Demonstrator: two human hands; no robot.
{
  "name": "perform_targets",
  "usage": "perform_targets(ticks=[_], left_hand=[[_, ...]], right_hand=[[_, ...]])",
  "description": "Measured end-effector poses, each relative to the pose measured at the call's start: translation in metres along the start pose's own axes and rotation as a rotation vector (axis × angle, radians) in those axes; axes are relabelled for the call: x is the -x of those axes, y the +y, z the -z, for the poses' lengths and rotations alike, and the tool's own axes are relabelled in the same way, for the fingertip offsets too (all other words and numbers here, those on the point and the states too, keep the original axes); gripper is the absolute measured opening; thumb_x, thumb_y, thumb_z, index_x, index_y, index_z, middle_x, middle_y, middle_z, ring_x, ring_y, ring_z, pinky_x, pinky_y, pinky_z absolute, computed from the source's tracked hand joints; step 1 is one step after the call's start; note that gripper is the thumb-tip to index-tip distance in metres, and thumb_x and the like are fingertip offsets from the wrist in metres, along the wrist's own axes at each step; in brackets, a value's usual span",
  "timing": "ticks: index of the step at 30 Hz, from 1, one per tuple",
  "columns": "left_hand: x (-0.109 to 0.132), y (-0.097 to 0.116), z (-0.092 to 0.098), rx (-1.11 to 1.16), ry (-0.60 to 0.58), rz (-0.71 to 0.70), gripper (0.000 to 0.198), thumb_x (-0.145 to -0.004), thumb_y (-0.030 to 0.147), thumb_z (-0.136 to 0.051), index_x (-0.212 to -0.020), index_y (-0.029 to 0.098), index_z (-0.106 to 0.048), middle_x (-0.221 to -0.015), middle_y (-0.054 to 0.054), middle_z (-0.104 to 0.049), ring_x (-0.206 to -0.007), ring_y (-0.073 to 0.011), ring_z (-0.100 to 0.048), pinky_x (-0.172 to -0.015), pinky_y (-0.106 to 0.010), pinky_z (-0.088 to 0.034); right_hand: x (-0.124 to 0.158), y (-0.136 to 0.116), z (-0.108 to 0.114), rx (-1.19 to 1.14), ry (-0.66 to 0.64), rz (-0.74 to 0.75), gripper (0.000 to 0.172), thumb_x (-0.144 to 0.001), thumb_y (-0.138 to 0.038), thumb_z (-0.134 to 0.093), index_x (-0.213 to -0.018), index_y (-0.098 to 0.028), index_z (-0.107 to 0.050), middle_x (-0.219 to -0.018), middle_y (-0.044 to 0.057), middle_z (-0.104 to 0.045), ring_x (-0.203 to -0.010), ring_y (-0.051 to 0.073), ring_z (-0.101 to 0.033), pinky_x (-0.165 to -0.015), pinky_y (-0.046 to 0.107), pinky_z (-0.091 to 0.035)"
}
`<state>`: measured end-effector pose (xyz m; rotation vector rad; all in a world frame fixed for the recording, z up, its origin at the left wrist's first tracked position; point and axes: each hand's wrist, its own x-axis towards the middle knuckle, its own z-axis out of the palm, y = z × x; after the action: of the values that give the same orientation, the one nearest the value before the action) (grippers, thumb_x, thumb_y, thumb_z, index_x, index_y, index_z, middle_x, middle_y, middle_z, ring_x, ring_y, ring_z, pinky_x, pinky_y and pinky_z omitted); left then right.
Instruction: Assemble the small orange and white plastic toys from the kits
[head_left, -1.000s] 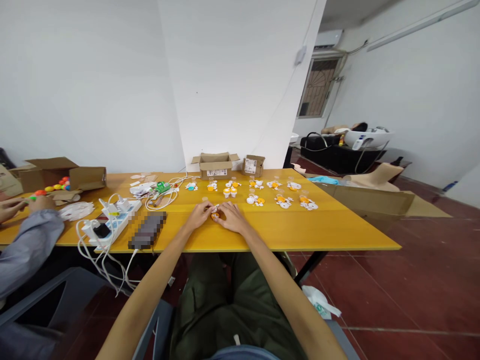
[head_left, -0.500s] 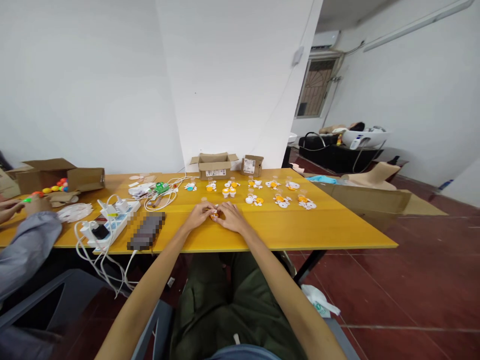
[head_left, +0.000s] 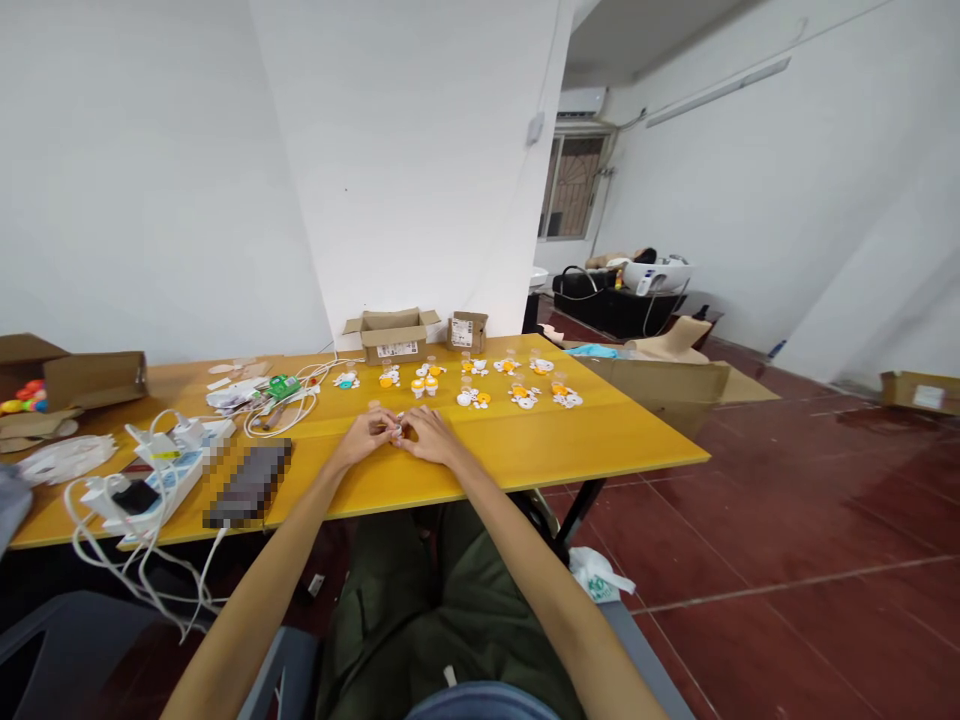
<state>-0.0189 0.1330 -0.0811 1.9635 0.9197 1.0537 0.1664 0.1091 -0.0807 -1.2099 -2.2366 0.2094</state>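
Note:
Close to the front edge of the yellow table [head_left: 480,450], my left hand [head_left: 365,436] and my right hand [head_left: 427,434] meet with fingertips pinched on a small white piece [head_left: 397,431]. The fingers cover most of it, so its kind is unclear. Just beyond my hands stand orange-and-white small round pieces [head_left: 424,386], set side by side. Around them lie several little clusters of white and orange discs with clear cups, such as the white and orange discs [head_left: 474,398]. One cluster has a teal disc [head_left: 347,381].
At the back stand an open cardboard box [head_left: 393,337] and a smaller carton [head_left: 466,331]. To my left are a power strip [head_left: 176,480] with tangled white cables, a blurred dark phone [head_left: 251,483] and a box of coloured balls [head_left: 97,380]. A grey sleeve [head_left: 11,495] shows at the left edge.
My view has turned to the right, so the table and hands appear further left. Both hands stay together on the small piece. The other person's hands have left the view.

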Motion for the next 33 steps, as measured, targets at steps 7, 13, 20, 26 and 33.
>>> perform_targets(ticks=[7,13,20,26,33], left_hand=[[0.001,0.002,0.002,0.04,-0.014,-0.02,0.033,-0.074,0.05,-0.077,-0.074,0.018,-0.067,-0.102,-0.01,-0.07,-0.093,-0.0203,-0.068,-0.084,-0.037,-0.059],[0.0,0.002,0.002,0.126,-0.039,-0.024,0.035,-0.071,0.05,-0.08,-0.077,0.018,-0.067,-0.1,-0.008,-0.069,-0.094,-0.0197,-0.067,-0.086,-0.036,-0.058],[0.001,0.001,0.003,0.12,-0.021,0.015,0.038,-0.068,0.05,-0.082,-0.081,0.018,-0.067,-0.105,-0.008,-0.069,-0.098,-0.0206,-0.066,-0.088,-0.036,-0.057],[0.0,-0.003,0.003,0.127,-0.004,0.023,0.038,-0.066,0.049,-0.083,-0.083,0.019,-0.067,-0.105,-0.007,-0.069,-0.098,-0.0207,-0.067,-0.089,-0.036,-0.058],[0.0,-0.004,0.003,0.12,-0.015,0.045,0.039,-0.066,0.05,-0.083,-0.083,0.019,-0.067,-0.097,-0.006,-0.072,-0.095,-0.0214,-0.069,-0.09,-0.037,-0.057]], right_hand=[[-0.001,0.003,-0.002,-0.027,-0.01,-0.003,0.017,-0.086,-0.035,-0.073,-0.094,-0.022,-0.065,-0.103,0.005,-0.065,-0.103,0.023,-0.054,-0.089,0.037,-0.04],[-0.002,0.009,-0.007,-0.072,0.009,0.027,0.018,-0.086,-0.036,-0.074,-0.093,-0.022,-0.065,-0.101,0.004,-0.064,-0.102,0.023,-0.053,-0.089,0.037,-0.04],[-0.004,0.009,-0.006,-0.099,0.002,0.008,0.017,-0.084,-0.035,-0.076,-0.09,-0.022,-0.066,-0.102,0.005,-0.064,-0.103,0.023,-0.054,-0.089,0.037,-0.04],[-0.006,0.012,-0.01,-0.129,0.001,0.006,0.016,-0.082,-0.032,-0.078,-0.09,-0.022,-0.067,-0.102,0.005,-0.063,-0.103,0.023,-0.054,-0.09,0.037,-0.041],[-0.007,0.016,-0.011,-0.156,0.004,0.025,0.016,-0.081,-0.031,-0.079,-0.089,-0.023,-0.069,-0.103,0.004,-0.064,-0.103,0.023,-0.055,-0.09,0.037,-0.042]])
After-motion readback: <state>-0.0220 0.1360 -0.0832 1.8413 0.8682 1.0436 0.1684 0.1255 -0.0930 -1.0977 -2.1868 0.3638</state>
